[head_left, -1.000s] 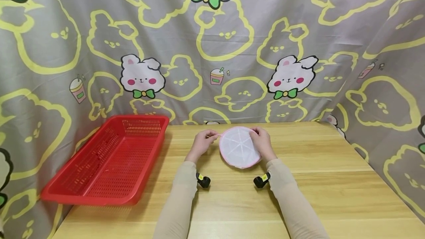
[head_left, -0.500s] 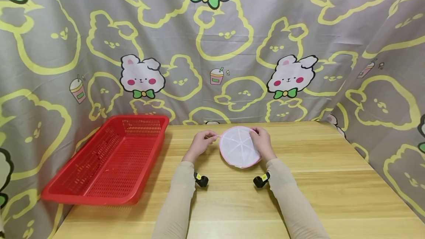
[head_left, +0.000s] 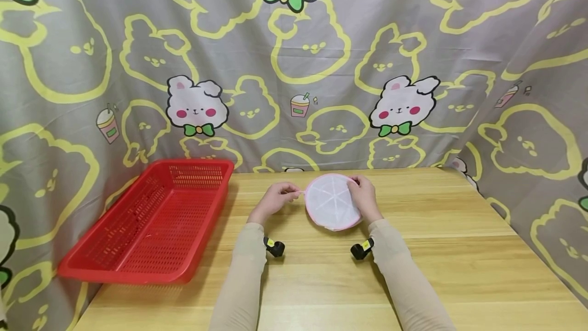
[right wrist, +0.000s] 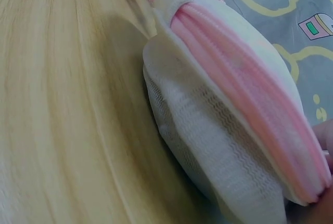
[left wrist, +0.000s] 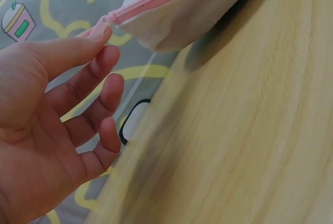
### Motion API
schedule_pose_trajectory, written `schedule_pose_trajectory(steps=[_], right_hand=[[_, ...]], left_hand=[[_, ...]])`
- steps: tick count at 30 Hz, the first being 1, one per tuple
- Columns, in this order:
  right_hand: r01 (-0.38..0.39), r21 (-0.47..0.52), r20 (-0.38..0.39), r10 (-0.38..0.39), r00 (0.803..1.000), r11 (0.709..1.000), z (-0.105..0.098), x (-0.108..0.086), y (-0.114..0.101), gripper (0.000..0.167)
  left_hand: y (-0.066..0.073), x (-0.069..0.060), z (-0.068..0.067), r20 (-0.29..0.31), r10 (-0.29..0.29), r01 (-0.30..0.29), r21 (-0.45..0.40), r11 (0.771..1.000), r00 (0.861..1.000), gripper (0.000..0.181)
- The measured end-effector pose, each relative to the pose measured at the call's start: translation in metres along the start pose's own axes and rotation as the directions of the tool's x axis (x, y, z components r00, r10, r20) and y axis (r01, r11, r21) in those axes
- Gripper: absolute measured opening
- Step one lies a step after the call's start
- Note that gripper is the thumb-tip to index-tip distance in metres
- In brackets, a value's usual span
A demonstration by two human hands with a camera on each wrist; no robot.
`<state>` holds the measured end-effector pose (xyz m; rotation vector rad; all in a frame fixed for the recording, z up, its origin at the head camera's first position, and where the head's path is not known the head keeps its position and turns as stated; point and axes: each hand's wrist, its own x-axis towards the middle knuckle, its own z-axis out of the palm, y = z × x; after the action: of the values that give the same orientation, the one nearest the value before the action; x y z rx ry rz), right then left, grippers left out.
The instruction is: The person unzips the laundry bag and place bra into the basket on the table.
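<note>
A round white mesh laundry bag [head_left: 328, 202] with pink edging and spoke-like white seams is held above the table, tilted toward me. With thumb and forefinger, my left hand [head_left: 277, 201] pinches the pink zipper pull [left wrist: 99, 28] at the bag's left edge; the other fingers are loosely bent. My right hand [head_left: 364, 198] grips the bag's upper right rim, thumb on the white face. In the right wrist view the pink zipper band [right wrist: 250, 89] runs along the bag's side, with mesh below. Most of my right hand is out of that view.
A red plastic basket [head_left: 186, 264] with slotted walls stands on the left of the wooden table [head_left: 459, 249]. Behind and at both sides hangs a grey curtain [head_left: 257, 55] with cartoon prints. Small black cameras sit on both wrists.
My left hand has shifted slightly left and down with the zipper pull. The bag has moved a little to the right and up; the right hand stays nearly in place.
</note>
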<state>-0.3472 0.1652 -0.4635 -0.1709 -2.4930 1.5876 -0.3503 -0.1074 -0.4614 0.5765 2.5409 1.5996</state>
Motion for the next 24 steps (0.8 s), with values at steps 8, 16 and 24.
schedule_pose_trajectory(steps=[8,16,24], right_hand=[[0.004,0.001,-0.016,-0.004,1.0,1.0,-0.0003,0.0014,0.0003,0.03],[0.006,0.0,-0.021,-0.006,1.0,1.0,-0.0003,0.0023,-0.0004,0.029],[0.009,-0.025,-0.019,-0.01,1.0,1.0,-0.0033,0.0003,-0.0048,0.03]], left_hand=[[0.0003,-0.0021,-0.0025,0.036,0.0,0.0,0.009,1.0,0.999,0.015],[-0.0007,-0.0019,-0.0028,0.026,-0.01,0.01,0.003,1.0,1.0,0.015],[-0.0015,-0.0007,-0.0014,-0.025,-0.012,0.011,-0.009,1.0,1.0,0.016]])
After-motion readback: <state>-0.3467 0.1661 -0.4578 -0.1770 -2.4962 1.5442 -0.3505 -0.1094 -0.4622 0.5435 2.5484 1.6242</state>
